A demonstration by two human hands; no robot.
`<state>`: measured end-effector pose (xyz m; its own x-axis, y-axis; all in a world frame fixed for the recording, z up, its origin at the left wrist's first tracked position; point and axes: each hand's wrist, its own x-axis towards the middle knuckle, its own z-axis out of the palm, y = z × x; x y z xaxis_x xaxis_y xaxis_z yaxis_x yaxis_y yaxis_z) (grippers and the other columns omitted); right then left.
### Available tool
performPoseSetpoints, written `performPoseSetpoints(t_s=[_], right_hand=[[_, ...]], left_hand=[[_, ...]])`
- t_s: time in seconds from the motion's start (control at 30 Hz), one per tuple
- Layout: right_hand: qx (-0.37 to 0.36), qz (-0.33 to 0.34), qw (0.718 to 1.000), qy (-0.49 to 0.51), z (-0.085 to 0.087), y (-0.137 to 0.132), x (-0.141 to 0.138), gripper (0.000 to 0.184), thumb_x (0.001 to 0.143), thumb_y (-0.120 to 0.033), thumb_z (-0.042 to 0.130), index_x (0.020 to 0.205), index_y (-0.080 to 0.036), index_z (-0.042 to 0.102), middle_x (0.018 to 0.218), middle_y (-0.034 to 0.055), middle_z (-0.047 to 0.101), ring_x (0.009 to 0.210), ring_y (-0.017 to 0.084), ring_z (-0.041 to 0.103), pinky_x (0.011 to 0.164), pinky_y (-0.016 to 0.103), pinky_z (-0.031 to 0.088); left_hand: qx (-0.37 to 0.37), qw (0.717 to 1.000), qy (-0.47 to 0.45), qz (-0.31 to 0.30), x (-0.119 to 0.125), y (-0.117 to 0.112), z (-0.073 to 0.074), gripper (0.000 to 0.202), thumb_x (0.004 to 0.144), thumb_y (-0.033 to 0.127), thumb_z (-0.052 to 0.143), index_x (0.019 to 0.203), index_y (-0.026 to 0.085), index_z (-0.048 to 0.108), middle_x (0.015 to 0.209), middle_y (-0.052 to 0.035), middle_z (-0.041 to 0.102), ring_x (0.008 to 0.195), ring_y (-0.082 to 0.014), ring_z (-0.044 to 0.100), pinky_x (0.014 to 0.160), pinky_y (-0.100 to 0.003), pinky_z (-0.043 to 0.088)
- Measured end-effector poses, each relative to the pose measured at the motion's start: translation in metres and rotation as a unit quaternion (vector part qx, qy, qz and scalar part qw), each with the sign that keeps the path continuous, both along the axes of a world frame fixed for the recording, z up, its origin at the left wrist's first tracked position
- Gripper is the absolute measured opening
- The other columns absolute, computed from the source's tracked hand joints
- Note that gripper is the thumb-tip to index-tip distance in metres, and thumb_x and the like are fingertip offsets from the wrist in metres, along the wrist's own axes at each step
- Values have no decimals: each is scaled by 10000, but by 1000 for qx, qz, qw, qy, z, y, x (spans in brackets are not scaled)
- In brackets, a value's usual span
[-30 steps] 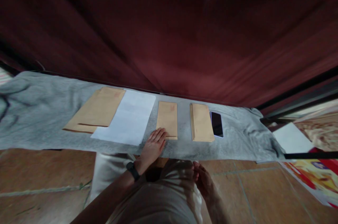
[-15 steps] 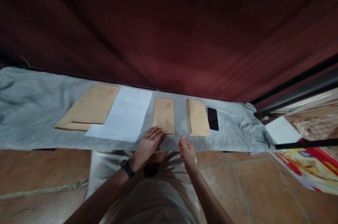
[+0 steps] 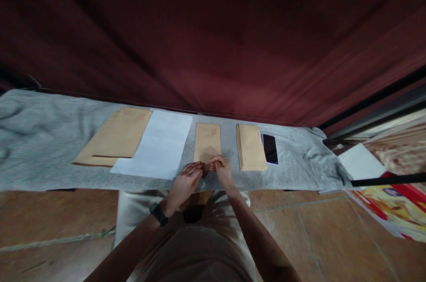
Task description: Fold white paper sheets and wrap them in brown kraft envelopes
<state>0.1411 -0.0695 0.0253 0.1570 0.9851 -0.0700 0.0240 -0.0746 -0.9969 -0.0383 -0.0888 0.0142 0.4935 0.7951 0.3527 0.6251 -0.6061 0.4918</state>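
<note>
While both hands meet at its near edge, the single tan paper envelope [image 3: 207, 142] lies flat and lengthwise on the grey cloth [image 3: 40, 140], a faint red mark near its far end. The left hand [image 3: 186, 180] rests fingers loosely there; the right hand [image 3: 222, 171] pinches the edge.

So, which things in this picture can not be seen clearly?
Head view only:
- Near edge of the single envelope: covered by the left hand and right hand; whether the fingers pinch it cannot be told.
- Red print on that envelope: too small to read.
- Envelope stack: count too fine to tell.
- Colourful poster: cut off by the right edge.
</note>
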Motion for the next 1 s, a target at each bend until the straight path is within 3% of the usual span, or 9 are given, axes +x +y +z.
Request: performPoseSetpoints(t_s=[0.2,0.27,0.33,0.47,0.6,0.77,1.0], right_hand=[[23,21,999,-42,-14,-17,2,192,809,-240,466,751,-233,650,757,-9,621,720,161,590,696,264,484],[61,33,994,-86,-17,-19,1,196,838,-223,458,767,-238,640,794,0,627,778,169,610,767,280,489],[97,55,985,-132,-19,-20,0,200,847,-200,443,755,-241,616,806,6,621,809,173,614,803,288,480],[119,62,979,-154,-23,-19,-3,208,843,-178,411,696,-246,541,740,0,576,733,168,579,722,273,458],[123,58,980,-145,-25,-21,-3,211,849,-187,407,691,-243,536,697,-10,551,682,162,552,673,266,432],[117,56,984,-122,-25,-22,-2,219,849,-193,408,682,-232,544,685,-10,560,680,161,558,671,270,431],[106,45,987,-113,-25,-24,-2,222,922,-233,414,876,-210,630,808,15,676,774,175,640,761,289,486]], left_hand=[[-36,998,42,13,8,31,7,252,1022,235,445,1055,203,693,1000,-64,754,999,-214,702,924,-388,563],[-28,998,50,5,17,50,8,255,1009,223,464,1139,202,682,1164,-76,732,1140,-216,662,1007,-397,526],[-12,997,65,-33,26,69,6,323,971,185,514,1266,209,643,1433,-77,603,1363,-213,520,1139,-400,427],[5,988,125,-93,43,92,-6,476,967,226,545,1442,224,522,1592,-80,433,1509,-218,319,1236,-434,254],[30,982,161,-89,47,93,-14,505,1015,319,477,1512,245,436,1630,-74,369,1534,-226,256,1248,-460,179],[33,976,180,-120,37,86,-13,563,991,281,490,1544,253,383,1652,-62,324,1543,-222,224,1254,-462,147],[15,981,141,-133,20,63,-6,510,1012,295,483,1518,267,424,1608,-46,413,1525,-190,277,1256,-437,191]])
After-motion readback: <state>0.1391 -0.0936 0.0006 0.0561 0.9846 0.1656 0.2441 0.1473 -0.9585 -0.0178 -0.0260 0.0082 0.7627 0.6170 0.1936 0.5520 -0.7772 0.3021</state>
